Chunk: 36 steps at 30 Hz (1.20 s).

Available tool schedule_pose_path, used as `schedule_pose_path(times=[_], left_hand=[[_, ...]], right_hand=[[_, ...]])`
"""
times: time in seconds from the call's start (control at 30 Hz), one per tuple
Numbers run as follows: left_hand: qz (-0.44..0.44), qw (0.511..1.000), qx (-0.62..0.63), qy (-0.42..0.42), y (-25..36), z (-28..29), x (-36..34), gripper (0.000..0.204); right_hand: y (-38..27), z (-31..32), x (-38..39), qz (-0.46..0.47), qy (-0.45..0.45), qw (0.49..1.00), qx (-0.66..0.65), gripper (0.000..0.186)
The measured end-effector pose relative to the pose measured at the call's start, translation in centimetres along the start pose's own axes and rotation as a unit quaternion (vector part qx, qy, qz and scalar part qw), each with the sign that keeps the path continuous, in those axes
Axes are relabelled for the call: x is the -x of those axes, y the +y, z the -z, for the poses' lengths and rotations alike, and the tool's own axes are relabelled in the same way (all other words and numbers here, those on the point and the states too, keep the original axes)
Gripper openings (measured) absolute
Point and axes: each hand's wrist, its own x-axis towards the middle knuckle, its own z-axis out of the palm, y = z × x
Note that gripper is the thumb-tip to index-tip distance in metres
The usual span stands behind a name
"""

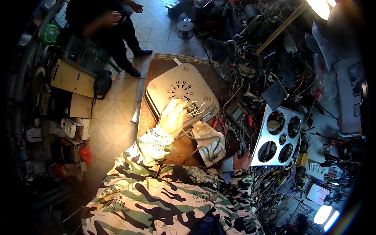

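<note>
A beige, square appliance [181,84] with rounded corners lies on the brown workbench, its face showing a ring of vent slots. Over its near edge is my left hand [174,115], brightly lit, with the fingers closed around a bundle of wires [196,109] whose loose ends fan out to the right. A grey cable runs from there past a white, worn-looking box-like piece [211,145] in front of the appliance. Lower right, my right hand [242,160] is at the bench's edge beside a cluster of hand tools [243,139]; its fingers point away from me and look apart.
Red-handled pliers [220,124] and a dark meter [237,113] lie right of the appliance. A silver panel [277,138] with large round holes stands farther right. Tangled cables and parts crowd the right side. Beyond the bench, a person [127,35] in dark clothes stands on the tiled floor.
</note>
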Motion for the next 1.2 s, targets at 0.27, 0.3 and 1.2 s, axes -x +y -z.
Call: schedule_pose_path(times=[0.27, 0.3, 1.2], left_hand=[[-0.017, 0.997, 0.077, -0.024, 0.0, -0.4, -0.4, 0.015], [-0.017, 0.996, 0.075, -0.034, -0.1, -0.6, -0.3, 0.015], [0.056, 0.984, -0.054, -0.159, 0.9, -2.3, -0.3, 0.016]], right_hand=[[1.9, -1.4, 3.7, 0.090, -0.035, 0.994, 0.057, 0.075], [1.7, -1.3, 3.6, 0.061, -0.086, 0.992, 0.067, 0.082], [-24.2, 4.0, -9.5, -0.015, -0.352, 0.687, -0.635, 0.013]])
